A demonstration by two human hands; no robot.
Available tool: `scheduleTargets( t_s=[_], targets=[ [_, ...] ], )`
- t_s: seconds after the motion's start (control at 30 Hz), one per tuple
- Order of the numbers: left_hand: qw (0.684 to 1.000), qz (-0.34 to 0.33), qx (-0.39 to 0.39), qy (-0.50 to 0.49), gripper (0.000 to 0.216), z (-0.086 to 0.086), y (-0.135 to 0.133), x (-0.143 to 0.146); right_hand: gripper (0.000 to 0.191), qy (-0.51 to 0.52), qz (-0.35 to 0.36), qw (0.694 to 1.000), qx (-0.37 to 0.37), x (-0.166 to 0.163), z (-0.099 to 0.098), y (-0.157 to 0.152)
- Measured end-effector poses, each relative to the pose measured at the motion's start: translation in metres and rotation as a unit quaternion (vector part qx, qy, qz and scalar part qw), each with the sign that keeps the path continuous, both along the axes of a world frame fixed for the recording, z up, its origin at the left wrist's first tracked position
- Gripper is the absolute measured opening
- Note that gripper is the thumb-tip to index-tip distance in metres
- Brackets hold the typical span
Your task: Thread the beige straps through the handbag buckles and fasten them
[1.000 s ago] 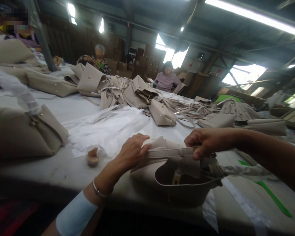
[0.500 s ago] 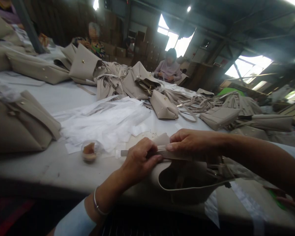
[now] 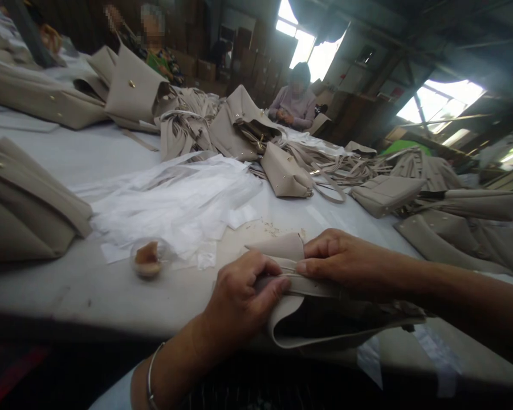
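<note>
A beige handbag (image 3: 286, 327) lies at the table's near edge, its dark mouth facing me. My left hand (image 3: 250, 285) pinches the bag's upper edge between thumb and fingers. Close beside it, my right hand (image 3: 337, 259) grips the same edge, thumb on top and fingers curled behind. A beige flap (image 3: 282, 246) stands up behind the two hands. The lower part of the bag and its right end are partly hidden by my right arm and shadow.
Left of my hands stands a clear round container (image 3: 149, 261) with something brown inside. White strips (image 3: 175, 199) are heaped beyond it. More beige bags (image 3: 286, 171) and straps (image 3: 188, 125) cover the far table (image 3: 111, 156). Two people (image 3: 294, 99) sit across.
My view has shifted slightly. Both hands keep hold of the bag's edge, and the flap behind them shows more. A grey strip end left of my left hand is no longer visible.
</note>
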State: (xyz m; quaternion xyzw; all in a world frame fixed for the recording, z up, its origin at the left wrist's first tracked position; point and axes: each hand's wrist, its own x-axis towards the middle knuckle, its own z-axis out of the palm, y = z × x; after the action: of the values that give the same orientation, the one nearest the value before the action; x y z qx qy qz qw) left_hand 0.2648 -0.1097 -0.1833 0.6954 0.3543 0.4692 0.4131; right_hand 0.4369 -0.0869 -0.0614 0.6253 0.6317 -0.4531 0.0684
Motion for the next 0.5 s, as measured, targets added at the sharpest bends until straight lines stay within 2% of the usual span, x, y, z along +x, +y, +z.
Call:
scheduleTargets(
  t_s=[0.1,0.3,0.5],
  targets=[
    [0.999,-0.020,-0.015,0.028,0.014,0.006,0.009,-0.003,0.030,-0.009,0.020,0.999,0.030,0.002,0.001,0.003],
    [0.983,-0.120,-0.132,0.050,0.029,0.009,0.016,-0.003,0.022,0.033,0.015,0.999,0.032,0.006,0.002,0.000],
    [0.974,-0.135,-0.182,0.009,0.037,0.006,0.016,0.002,0.022,0.052,0.040,0.996,0.052,0.012,-0.002,0.003]
  ],
)
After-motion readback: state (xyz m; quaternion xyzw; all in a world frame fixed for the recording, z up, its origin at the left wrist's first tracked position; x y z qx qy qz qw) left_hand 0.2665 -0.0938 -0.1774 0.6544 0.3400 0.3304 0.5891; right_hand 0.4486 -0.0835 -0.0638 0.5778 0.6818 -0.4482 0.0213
